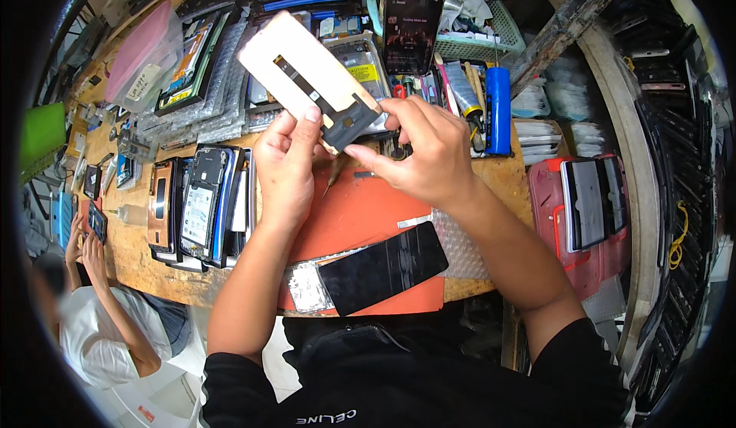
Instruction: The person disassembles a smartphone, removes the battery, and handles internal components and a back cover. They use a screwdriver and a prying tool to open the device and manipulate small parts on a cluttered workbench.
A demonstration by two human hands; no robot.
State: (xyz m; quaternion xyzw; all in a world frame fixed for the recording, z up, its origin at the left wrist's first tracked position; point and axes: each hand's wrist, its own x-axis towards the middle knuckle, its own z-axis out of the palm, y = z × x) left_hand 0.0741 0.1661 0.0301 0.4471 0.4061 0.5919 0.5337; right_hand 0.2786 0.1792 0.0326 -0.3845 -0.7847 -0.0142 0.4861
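Note:
My left hand (287, 160) grips the lower end of a thin, flat phone display panel (285, 45), thumb on top. Its pale back shines brightly, with a dark strip along the middle and a black section at the lower end. My right hand (425, 148) pinches the corner of that black section between thumb and fingers. The panel is tilted above an orange-red mat (337, 217). On the mat's near part a black phone screen (387, 267) lies aslant, partly over a silver-backed piece (309, 286). A thin screwdriver (332, 177) lies below my hands.
An upright phone (412, 33) stands before a green basket (479, 33) of parts. Opened phones (201, 202) stand stacked left of my left forearm. A blue cylinder (498, 110) stands at right, near a red case (548, 221). Another person's hands (92, 255) hold a phone at far left.

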